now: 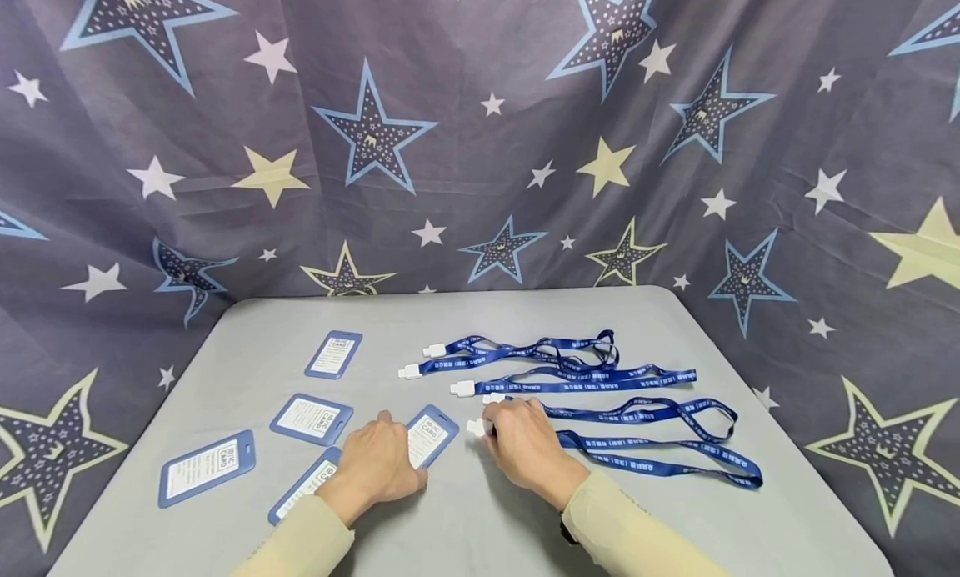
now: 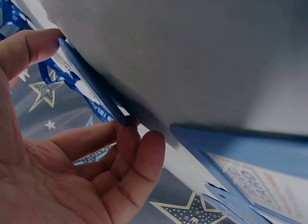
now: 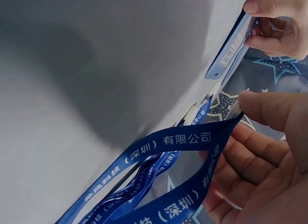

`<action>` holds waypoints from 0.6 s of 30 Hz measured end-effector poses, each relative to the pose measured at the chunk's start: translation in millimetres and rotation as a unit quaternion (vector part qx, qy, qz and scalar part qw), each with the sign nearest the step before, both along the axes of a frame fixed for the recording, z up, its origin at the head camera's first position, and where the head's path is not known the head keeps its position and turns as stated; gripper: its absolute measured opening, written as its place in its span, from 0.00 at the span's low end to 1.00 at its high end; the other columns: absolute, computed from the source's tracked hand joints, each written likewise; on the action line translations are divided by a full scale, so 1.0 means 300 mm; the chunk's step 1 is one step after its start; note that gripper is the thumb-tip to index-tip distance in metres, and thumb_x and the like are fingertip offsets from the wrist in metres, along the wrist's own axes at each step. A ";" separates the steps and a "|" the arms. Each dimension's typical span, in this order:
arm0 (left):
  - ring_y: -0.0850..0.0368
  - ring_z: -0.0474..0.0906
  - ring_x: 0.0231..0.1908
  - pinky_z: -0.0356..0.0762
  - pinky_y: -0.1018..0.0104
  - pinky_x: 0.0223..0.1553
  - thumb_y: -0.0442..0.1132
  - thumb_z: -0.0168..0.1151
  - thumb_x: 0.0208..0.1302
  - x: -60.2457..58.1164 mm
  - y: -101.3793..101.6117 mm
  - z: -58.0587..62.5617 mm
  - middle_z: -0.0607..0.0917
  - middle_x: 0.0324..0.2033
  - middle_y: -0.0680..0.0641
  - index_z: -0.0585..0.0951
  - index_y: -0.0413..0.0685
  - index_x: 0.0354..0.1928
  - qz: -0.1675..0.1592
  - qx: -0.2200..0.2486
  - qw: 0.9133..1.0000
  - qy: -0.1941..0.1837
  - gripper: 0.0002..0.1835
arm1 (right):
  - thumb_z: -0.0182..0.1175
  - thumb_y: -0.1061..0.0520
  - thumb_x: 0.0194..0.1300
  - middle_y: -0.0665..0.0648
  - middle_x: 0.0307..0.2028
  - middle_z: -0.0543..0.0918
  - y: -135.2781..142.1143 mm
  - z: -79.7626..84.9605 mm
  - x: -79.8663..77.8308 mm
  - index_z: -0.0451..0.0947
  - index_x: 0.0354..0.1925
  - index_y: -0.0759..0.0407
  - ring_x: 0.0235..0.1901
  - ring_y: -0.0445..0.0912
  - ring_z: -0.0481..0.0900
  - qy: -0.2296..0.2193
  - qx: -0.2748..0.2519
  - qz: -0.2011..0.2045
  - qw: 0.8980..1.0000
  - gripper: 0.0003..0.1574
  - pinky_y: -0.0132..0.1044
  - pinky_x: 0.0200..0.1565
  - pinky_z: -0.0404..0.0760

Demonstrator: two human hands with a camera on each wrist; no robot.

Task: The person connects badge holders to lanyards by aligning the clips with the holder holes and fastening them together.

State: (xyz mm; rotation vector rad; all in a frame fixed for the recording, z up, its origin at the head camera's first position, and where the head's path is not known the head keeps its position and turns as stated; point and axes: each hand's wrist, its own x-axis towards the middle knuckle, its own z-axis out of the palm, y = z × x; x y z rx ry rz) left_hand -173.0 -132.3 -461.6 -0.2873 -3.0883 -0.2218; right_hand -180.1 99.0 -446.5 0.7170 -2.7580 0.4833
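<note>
My left hand (image 1: 378, 463) grips a blue ID card holder (image 1: 432, 440) by its edges, thumb on one side and fingers on the other. In the left wrist view this holder (image 2: 89, 79) appears nearly edge-on, close over the table. Between thumb and fingers, my right hand (image 1: 531, 445) pinches the nearest blue lanyard (image 1: 667, 469) just behind its white plastic clip (image 1: 476, 428). White printed characters show along that lanyard's strap (image 3: 185, 138) in the right wrist view. The clip of the neighbouring lanyard (image 1: 637, 413) is partly hidden behind the right hand.
Several other blue card holders (image 1: 207, 468) lie on the left of the grey table (image 1: 465, 527), one partly under the left forearm. More blue lanyards (image 1: 585, 380) stretch across the right side, clips facing left. A star-patterned curtain (image 1: 480, 168) hangs behind.
</note>
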 end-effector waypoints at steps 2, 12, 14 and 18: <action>0.49 0.76 0.28 0.82 0.49 0.35 0.57 0.76 0.35 0.000 -0.005 0.000 0.74 0.30 0.44 0.81 0.37 0.27 -0.003 0.001 1.000 0.004 0.29 | 0.74 0.58 0.59 0.45 0.27 0.82 0.001 0.000 -0.001 0.80 0.28 0.50 0.32 0.44 0.78 -0.002 0.001 -0.001 1.000 0.10 0.38 0.39 0.69; 0.52 0.72 0.28 0.81 0.50 0.35 0.55 0.78 0.30 0.002 -0.030 0.002 0.73 0.27 0.49 0.81 0.40 0.26 -0.020 0.014 1.000 0.014 0.27 | 0.74 0.58 0.58 0.44 0.26 0.82 0.008 -0.001 -0.003 0.78 0.26 0.47 0.32 0.43 0.78 0.013 -0.005 0.002 1.000 0.13 0.37 0.38 0.69; 0.53 0.72 0.28 0.81 0.50 0.34 0.54 0.78 0.29 0.003 -0.033 0.002 0.73 0.27 0.49 0.80 0.41 0.25 -0.027 0.015 0.999 0.017 0.26 | 0.74 0.58 0.58 0.44 0.26 0.82 0.009 0.000 -0.002 0.78 0.26 0.47 0.32 0.43 0.78 0.011 -0.005 0.000 1.000 0.13 0.37 0.38 0.70; 0.53 0.71 0.28 0.80 0.51 0.34 0.53 0.78 0.27 0.008 -0.038 0.006 0.73 0.26 0.50 0.79 0.45 0.22 -0.044 0.012 0.999 0.021 0.24 | 0.74 0.58 0.58 0.44 0.27 0.82 0.013 0.002 -0.001 0.78 0.25 0.47 0.33 0.44 0.79 0.007 -0.007 -0.002 1.000 0.13 0.38 0.39 0.70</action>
